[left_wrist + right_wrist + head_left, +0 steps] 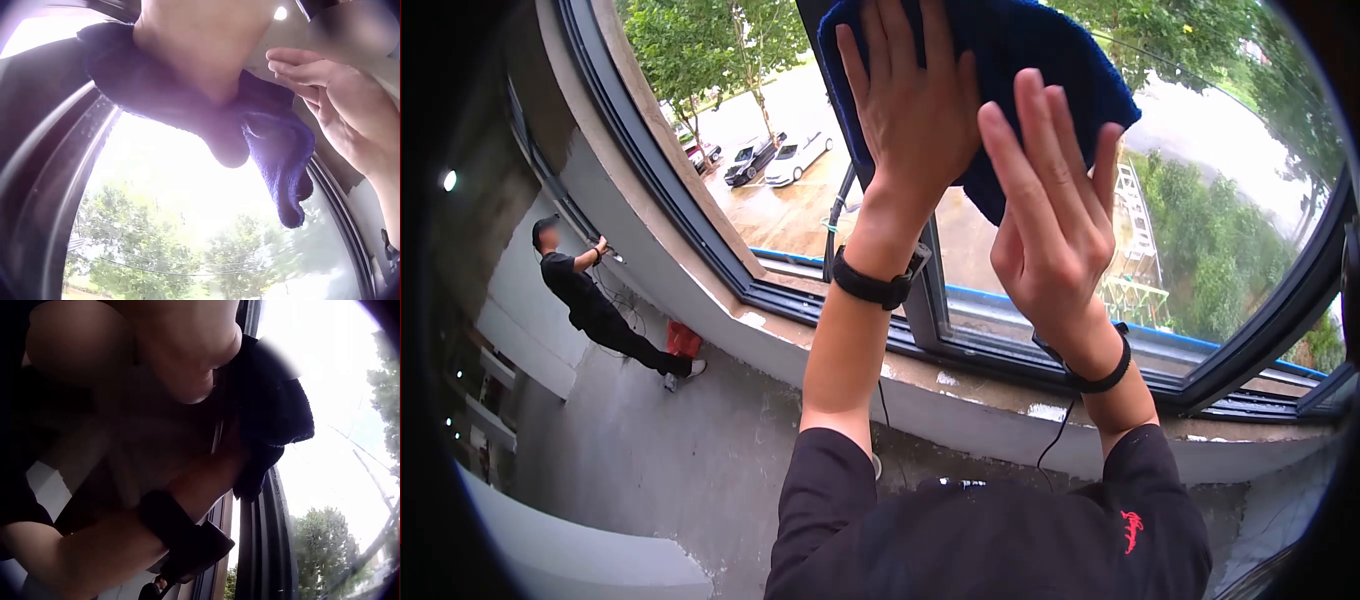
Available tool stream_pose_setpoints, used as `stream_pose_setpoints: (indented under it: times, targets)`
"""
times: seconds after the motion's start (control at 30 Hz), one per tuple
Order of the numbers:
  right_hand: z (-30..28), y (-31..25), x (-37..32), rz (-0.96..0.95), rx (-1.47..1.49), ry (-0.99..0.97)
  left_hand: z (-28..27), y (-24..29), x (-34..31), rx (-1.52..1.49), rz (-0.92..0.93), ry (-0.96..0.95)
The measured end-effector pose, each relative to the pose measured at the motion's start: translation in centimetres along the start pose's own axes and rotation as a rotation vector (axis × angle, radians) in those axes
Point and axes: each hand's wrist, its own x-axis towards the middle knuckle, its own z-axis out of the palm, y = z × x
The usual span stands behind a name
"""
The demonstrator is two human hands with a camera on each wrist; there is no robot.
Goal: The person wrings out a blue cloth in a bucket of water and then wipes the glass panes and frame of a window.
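Observation:
A dark blue towel (1040,45) lies spread against the window, with folds of the towel (281,147) hanging loose in the left wrist view. Flat on it, fingers straight and pointing up, my left hand (915,115) presses the fabric. My right hand (1050,205) is raised to the right of it, with extended fingers overlapping the towel's lower part in the head view. In the left wrist view the right hand (350,103) shows a gap from the towel and holds nothing. Black bands circle both wrists.
A dark window frame (930,290) runs upright below the towel, above a rough sill (945,380). Thin cables (1055,440) hang beneath the sill. Another person (585,295) stands at the wall on the left, near a red bag (683,340). Trees and parked cars show outside.

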Motion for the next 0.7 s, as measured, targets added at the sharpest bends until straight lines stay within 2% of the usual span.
stream_pose_setpoints:
  times: [0.07,0.1,0.13,0.23,0.33,0.43,0.7]
  targets:
    - [0.3,0.9,1.7,-0.017,0.321,-0.138,0.8,-0.7,1.2,-0.026,0.021,0.056]
    - [1.8,1.8,2.0,-0.018,0.309,-0.058,0.8,-0.8,1.5,-0.035,0.011,0.047]
    - [2.6,2.3,2.0,0.071,0.285,-0.07,0.7,-0.9,1.6,-0.043,0.002,0.033]
    - [3.0,4.1,2.7,-0.007,0.199,-0.037,0.7,-1.2,1.6,-0.033,-0.001,0.029]
    - [2.0,4.9,3.0,0.026,0.078,-0.032,0.5,-1.0,1.5,-0.058,-0.004,0.033]
    - [1.2,6.0,3.4,-0.037,-0.103,-0.072,0.3,-0.5,1.2,-0.079,-0.014,0.025]
    - [0.8,5.3,0.4,0.047,-0.327,-0.24,-0.6,0.8,-4.3,-0.094,-0.091,-0.085]
